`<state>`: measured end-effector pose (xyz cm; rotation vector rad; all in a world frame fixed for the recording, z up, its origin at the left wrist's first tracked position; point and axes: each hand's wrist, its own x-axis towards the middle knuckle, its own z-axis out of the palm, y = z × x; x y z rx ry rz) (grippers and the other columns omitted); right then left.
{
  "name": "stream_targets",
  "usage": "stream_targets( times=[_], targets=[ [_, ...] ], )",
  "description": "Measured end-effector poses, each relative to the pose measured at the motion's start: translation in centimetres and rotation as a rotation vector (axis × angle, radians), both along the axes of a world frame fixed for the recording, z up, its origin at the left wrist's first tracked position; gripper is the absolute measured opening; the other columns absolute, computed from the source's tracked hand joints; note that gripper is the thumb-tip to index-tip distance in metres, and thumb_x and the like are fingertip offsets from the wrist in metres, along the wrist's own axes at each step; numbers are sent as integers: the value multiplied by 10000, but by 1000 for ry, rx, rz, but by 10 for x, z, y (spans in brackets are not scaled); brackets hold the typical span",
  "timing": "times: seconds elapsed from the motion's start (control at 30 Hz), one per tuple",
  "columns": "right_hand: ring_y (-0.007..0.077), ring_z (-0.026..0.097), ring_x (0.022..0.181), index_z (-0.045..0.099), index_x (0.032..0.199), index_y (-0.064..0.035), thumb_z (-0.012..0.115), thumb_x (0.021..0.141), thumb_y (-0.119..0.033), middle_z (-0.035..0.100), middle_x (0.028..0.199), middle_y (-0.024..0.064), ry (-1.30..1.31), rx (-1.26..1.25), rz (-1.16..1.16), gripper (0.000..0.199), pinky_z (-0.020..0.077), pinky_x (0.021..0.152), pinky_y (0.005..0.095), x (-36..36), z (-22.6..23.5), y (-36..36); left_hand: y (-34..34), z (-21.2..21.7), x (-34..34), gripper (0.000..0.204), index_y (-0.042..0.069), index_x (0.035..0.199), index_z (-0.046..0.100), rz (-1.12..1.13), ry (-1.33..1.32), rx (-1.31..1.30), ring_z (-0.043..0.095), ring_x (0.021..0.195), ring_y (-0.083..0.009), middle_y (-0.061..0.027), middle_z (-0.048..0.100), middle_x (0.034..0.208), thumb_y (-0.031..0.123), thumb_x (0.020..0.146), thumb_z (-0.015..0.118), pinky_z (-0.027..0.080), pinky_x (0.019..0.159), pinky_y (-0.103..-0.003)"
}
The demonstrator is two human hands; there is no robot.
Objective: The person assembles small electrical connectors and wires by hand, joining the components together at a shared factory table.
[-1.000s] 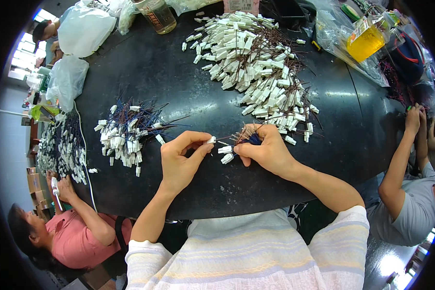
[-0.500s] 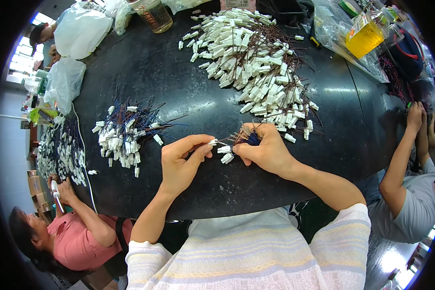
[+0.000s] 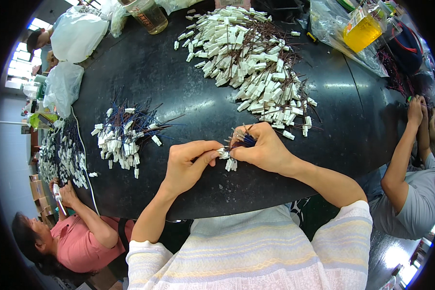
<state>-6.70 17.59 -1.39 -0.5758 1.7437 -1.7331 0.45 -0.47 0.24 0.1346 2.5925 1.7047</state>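
Between thumb and forefinger, my left hand point(image 3: 193, 159) pinches a small white plastic connector point(image 3: 222, 152). My right hand point(image 3: 263, 149) is closed around a bundle of dark blue wires point(image 3: 247, 139) with bare-looking ends pointing up and left. The fingertips of both hands nearly meet at the connector. Just below them, a few white connectors point(image 3: 231, 165) hang from the right hand's wires. Whether the pinched connector is joined to a wire is hidden by the fingers. Left of my hands lies a smaller pile of white connectors with blue and brown wires point(image 3: 118, 140).
A large heap of white connectors with brown wires point(image 3: 256, 58) spreads over the black table point(image 3: 198, 193) ahead. Farther back stand a cup point(image 3: 147, 17) and a yellow liquid container point(image 3: 362, 31). Co-workers sit left point(image 3: 82, 237) and right point(image 3: 406, 203). A white cable point(image 3: 83, 154) crosses at left.
My left hand has moved right with its connector, closing the gap to the right hand's bundle. The right hand's wrapped fingers have shifted slightly, and the hanging connectors sit a little lower.
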Motion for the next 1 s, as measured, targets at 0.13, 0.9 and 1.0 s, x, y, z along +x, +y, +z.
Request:
stream_targets(
  times=[0.13, 0.9, 1.0],
  targets=[
    [42, 466, 563, 609, 739, 9, 604, 709, -80, 545, 607, -13, -71, -56, -24, 94, 376, 497, 221, 2, 6, -1, -1, -11, 2, 123, -39, 911, 634, 6, 101, -4, 519, 561, -59, -53, 611, 696, -3, 806, 582, 392, 495, -165],
    [51, 515, 558, 617, 743, -6, 670, 735, -89, 576, 621, 6, -162, -54, -71, 99, 399, 504, 192, 2, 10, -5, 23, -11, 6, 124, -4, 909, 479, 151, -19, 363, 551, 650, -78, -48, 568, 783, 33, 842, 576, 442, 557, -209],
    [57, 519, 571, 615, 795, -1, 674, 750, -78, 585, 651, 11, -201, -23, -72, 107, 395, 512, 181, 7, 7, -1, 18, 1, 9, 96, -9, 869, 502, 105, 8, 135, 532, 584, -94, -73, 543, 711, 44, 839, 576, 411, 512, -235]
  ],
)
